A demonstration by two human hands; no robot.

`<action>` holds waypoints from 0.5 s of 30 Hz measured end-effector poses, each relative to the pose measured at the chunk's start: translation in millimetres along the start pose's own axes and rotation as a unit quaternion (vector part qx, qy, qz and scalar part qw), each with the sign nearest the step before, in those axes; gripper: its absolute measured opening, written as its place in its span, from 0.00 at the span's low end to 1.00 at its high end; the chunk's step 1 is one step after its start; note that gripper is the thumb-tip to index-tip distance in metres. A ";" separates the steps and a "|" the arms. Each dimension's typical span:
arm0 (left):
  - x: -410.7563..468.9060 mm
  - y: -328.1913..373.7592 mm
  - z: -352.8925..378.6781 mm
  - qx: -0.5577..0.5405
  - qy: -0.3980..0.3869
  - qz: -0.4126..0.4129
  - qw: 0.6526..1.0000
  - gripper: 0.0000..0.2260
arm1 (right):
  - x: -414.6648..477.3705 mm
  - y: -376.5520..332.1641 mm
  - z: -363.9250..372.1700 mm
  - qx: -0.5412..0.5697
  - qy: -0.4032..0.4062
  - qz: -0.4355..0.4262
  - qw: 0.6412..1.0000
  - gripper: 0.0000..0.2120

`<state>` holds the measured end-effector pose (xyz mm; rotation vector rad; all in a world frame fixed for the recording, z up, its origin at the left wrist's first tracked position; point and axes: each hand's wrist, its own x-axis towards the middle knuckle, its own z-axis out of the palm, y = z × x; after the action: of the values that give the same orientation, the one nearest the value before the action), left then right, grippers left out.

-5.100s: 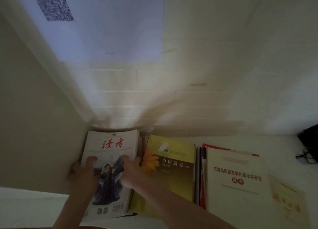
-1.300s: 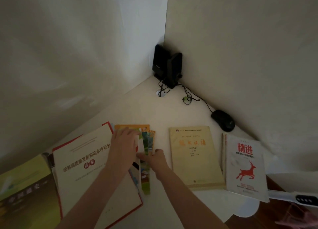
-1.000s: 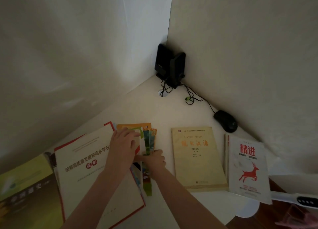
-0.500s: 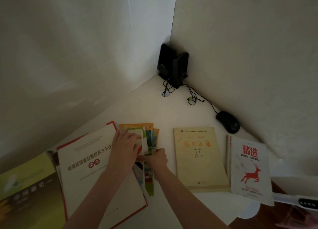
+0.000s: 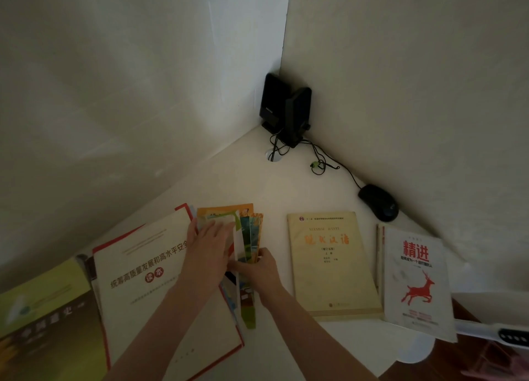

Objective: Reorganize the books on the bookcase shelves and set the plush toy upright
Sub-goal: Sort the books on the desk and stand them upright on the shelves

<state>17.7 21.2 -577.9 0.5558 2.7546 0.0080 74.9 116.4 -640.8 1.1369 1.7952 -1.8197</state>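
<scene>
Several books lie flat on a white corner surface. My left hand (image 5: pixel 206 252) rests flat on a small stack of thin colourful booklets (image 5: pixel 248 231) beside the big cream book with a red border (image 5: pixel 154 283). My right hand (image 5: pixel 259 267) grips the right edge of those booklets, fingers curled under them. To the right lie a yellow book with orange characters (image 5: pixel 329 263) and a white book with a red deer (image 5: pixel 415 280). A green-yellow book (image 5: pixel 43 317) sits at far left. No plush toy is in view.
Two black speakers (image 5: pixel 286 108) stand in the far corner, with cables (image 5: pixel 320 163) trailing to a black mouse (image 5: pixel 379 201) by the right wall. A white handle with a black strip (image 5: pixel 498 333) pokes in at the lower right. Walls close in on both sides.
Five seconds ago both hands held a magazine further left. Over the last second they stay on the thin booklets, shifting only slightly; the view drifted a little.
</scene>
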 end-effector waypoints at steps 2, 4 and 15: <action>-0.5 -3.0 0.3 0.001 0.003 -0.006 1.000 0.32 | -7.1 0.2 -2.1 -0.004 0.026 -0.026 0.999 0.28; -0.2 -8.6 0.6 -0.025 0.025 -0.019 0.999 0.35 | -16.6 -5.4 -6.4 -0.029 0.054 -0.063 0.996 0.28; 0.4 -14.9 31.6 -0.103 -0.070 -0.032 0.992 0.22 | -43.8 -36.7 -112.5 -0.093 0.176 -0.125 0.972 0.25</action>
<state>21.8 5.7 -609.0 0.3957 2.5930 0.2276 108.8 215.6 -570.7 1.2699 2.3512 -1.6060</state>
